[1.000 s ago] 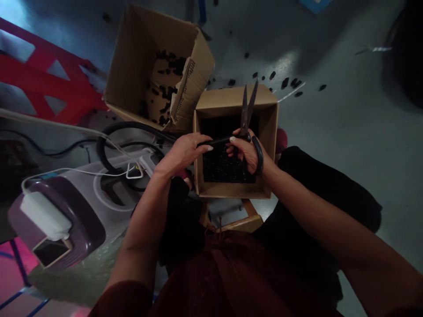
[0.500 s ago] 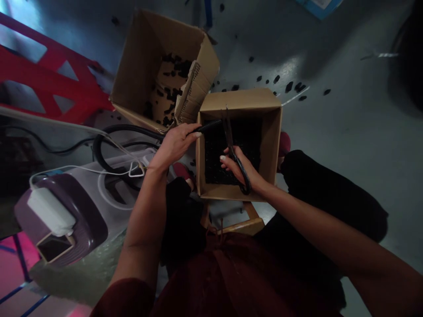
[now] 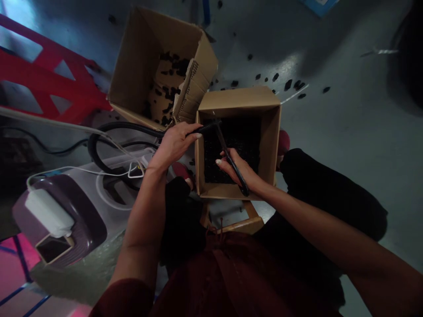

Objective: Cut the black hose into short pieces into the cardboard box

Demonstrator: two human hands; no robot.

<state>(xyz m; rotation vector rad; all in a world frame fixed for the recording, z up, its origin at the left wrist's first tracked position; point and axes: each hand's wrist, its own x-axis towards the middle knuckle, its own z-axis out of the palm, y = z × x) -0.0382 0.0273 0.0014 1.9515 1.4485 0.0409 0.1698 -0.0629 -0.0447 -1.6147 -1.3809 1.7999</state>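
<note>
My left hand (image 3: 178, 143) is closed around a black ribbed hose (image 3: 208, 127), close to its free end. That end reaches over the near cardboard box (image 3: 239, 99), which has a dark mass of black pieces (image 3: 238, 145) inside. With my right hand (image 3: 238, 167) I grip a pair of scissors (image 3: 229, 156) by the handles. The blades point up and away, across the hose near its tip; whether they touch it is hard to tell in the dim light. Behind my left hand the hose loops back to the left.
A second cardboard box (image 3: 132, 66) with scattered black pieces stands at the upper left. More black pieces (image 3: 288, 84) lie on the floor. A red plastic frame (image 3: 49, 75) and a grey and purple container (image 3: 82, 211) carrying a white power bank (image 3: 49, 211) are on the left.
The scissor blades have come together and tipped left onto the hose near its end. My right hand's thumb and handles have closed. My left hand stays in place.
</note>
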